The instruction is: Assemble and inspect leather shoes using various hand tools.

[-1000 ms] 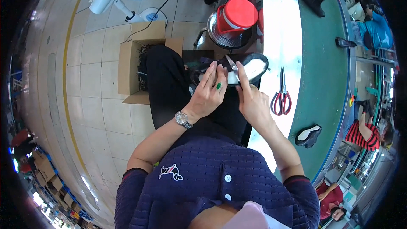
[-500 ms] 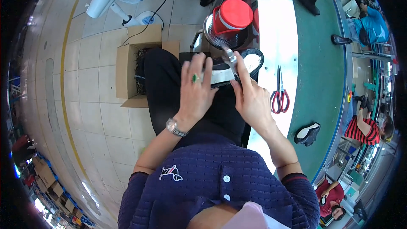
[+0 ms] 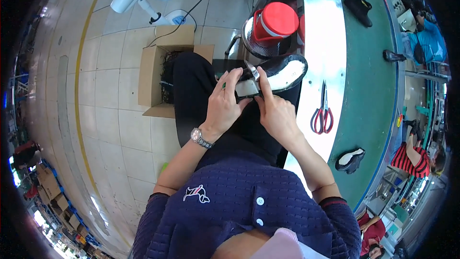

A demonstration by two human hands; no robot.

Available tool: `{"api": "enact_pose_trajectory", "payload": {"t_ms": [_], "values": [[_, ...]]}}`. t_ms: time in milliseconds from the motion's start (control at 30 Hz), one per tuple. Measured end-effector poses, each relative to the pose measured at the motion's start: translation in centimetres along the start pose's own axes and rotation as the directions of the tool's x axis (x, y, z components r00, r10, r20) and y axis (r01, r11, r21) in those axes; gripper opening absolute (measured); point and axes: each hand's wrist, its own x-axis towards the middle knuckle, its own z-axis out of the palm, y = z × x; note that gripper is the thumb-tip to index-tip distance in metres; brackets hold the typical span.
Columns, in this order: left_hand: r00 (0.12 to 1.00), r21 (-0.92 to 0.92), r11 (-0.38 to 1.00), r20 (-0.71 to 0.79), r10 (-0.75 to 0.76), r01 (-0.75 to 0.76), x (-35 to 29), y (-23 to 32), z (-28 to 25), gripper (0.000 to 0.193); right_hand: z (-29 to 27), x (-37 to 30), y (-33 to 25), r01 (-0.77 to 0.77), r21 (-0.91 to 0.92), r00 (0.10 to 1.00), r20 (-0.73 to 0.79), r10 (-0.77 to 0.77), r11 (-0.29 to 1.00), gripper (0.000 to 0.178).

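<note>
Head view: An open cardboard box on the floor holds a tangle of dark strands. A red lidded bucket stands on a round metal stool; its contents are hidden. The black shoe lies across the person's lap, its white face up. Left hand is closed around the shoe's near end; right hand grips a small metal tool against it. Half a second ago, the left hand was blurred and lifted clear of the shoe.
</note>
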Motion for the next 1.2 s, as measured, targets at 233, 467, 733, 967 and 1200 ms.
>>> {"api": "enact_pose_trajectory", "payload": {"t_ms": [233, 467, 733, 967, 1200], "values": [[0.955, -0.164, 0.942, 0.103, -0.278, 0.292, -1.1, -0.4, -1.4, 0.08, -0.2, -0.9, -3.0, -0.011, 0.275, 0.989, -0.14, 0.052, 0.961, 0.061], [0.984, -0.057, 0.993, 0.14, 0.107, -0.1, -1.7, -1.2, 1.0, 0.072, -4.1, -0.1, 1.4, -0.086, 0.107, 0.994, 0.074, 0.079, 0.991, 0.056], [0.952, 0.031, 0.961, 0.152, 0.267, -0.274, -1.1, -2.9, 1.9, 0.066, -3.7, 4.0, 7.3, 0.244, -0.189, 0.965, -0.044, -0.257, 0.951, 0.058], [0.95, -0.55, 0.779, 0.238, -0.201, 0.302, -8.0, -2.1, -1.9, 0.111, -3.8, -4.3, 1.5, 0.005, 0.693, 0.852, 0.374, -0.367, 0.721, 0.051], [0.963, -0.064, 0.964, -0.06, -0.263, 0.259, -8.6, -5.6, -6.0, 0.032, -2.4, -4.4, -1.9, -0.204, 0.51, 0.846, 0.521, -0.112, 0.835, 0.058]]}}
